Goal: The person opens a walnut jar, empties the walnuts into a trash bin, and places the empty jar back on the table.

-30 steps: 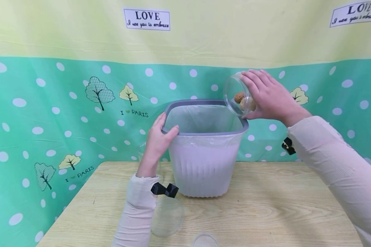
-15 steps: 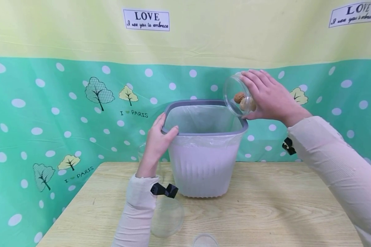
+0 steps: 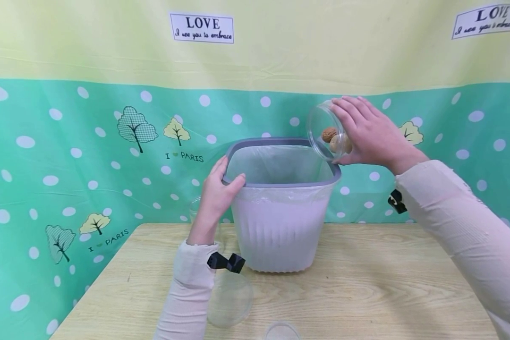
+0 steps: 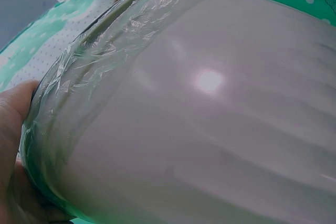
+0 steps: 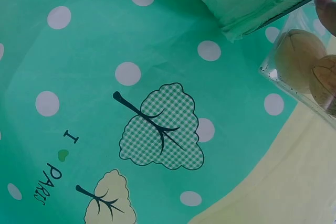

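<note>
A pale trash can (image 3: 280,231) with a grey rim stands upright on the table, a clear bag lining it. My left hand (image 3: 216,193) grips the rim at the left; the thumb lies at the front corner and the fingers along the side. Above the right rim, my right hand (image 3: 369,137) holds a clear round jar (image 3: 320,113), tilted with its mouth toward the can. Walnuts (image 3: 329,134) rest inside the jar, one brown and one paler. In the right wrist view, walnuts (image 5: 299,61) show through the jar wall near a fingertip. The bottom of the can is hidden.
A clear round lid (image 3: 231,302) lies on the wooden table (image 3: 386,264) by the left sleeve. Another clear round piece (image 3: 282,331) sits at the front edge of view. Behind the left wrist stands a clear container (image 3: 195,203), mostly hidden. A patterned cloth (image 3: 153,198) hangs behind.
</note>
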{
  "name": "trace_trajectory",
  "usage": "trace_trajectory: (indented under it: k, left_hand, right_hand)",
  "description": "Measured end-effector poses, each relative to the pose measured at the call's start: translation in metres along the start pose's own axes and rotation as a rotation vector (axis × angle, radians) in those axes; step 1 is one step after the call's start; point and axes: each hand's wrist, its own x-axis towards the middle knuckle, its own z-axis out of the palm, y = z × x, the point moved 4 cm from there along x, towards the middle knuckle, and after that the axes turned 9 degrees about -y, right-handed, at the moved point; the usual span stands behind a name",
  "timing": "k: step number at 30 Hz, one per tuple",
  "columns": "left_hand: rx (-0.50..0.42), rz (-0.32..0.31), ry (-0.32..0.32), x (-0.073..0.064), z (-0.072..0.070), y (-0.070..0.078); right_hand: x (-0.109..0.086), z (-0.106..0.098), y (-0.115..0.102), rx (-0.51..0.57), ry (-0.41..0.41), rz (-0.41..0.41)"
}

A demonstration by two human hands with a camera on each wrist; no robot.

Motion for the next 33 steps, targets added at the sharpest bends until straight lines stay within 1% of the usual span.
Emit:
trace_trajectory:
  k: [5, 9, 11, 13, 15, 17, 22, 28, 33]
  left_hand:
    - [0.003, 0.002, 0.001, -0.0001, -0.0002, 0.0001]
    - [0.0, 0.005, 0.003, -0.0003, -0.0006, 0.0004]
    - [-0.001, 0.003, 0.003, -0.0003, -0.0008, 0.0004]
    - [-0.003, 0.003, 0.003, -0.0005, -0.0009, 0.0004]
    - [-0.001, 0.001, 0.002, -0.0006, -0.0011, 0.0007]
    - [-0.002, 0.001, 0.0, -0.0005, -0.001, 0.0011]
    - [-0.007, -0.001, -0.001, -0.0005, -0.0004, 0.0015]
    - [-0.003, 0.002, 0.002, -0.0006, 0.0001, 0.0018]
    - [-0.008, -0.001, 0.005, -0.0002, 0.0006, 0.0012]
  right_hand:
    - [0.0004, -0.0001, -0.0007, -0.005, 0.0, 0.002]
    - [0.0029, -0.0008, -0.0004, -0.02, 0.011, 0.023]
    - [0.004, -0.001, -0.0009, 0.0, 0.025, 0.027]
    - [0.0047, -0.001, -0.0014, 0.045, 0.046, 0.025]
    - [0.0047, -0.0008, -0.002, 0.083, 0.067, 0.011]
    - [0.0044, -0.0008, -0.0019, 0.097, 0.084, -0.005]
    - [0.0023, -0.0006, 0.0009, 0.053, 0.092, -0.011]
    - [0.0003, -0.0004, 0.0034, 0.045, 0.113, -0.015]
    - [-0.0002, -0.0004, 0.0032, 0.041, 0.102, -0.014]
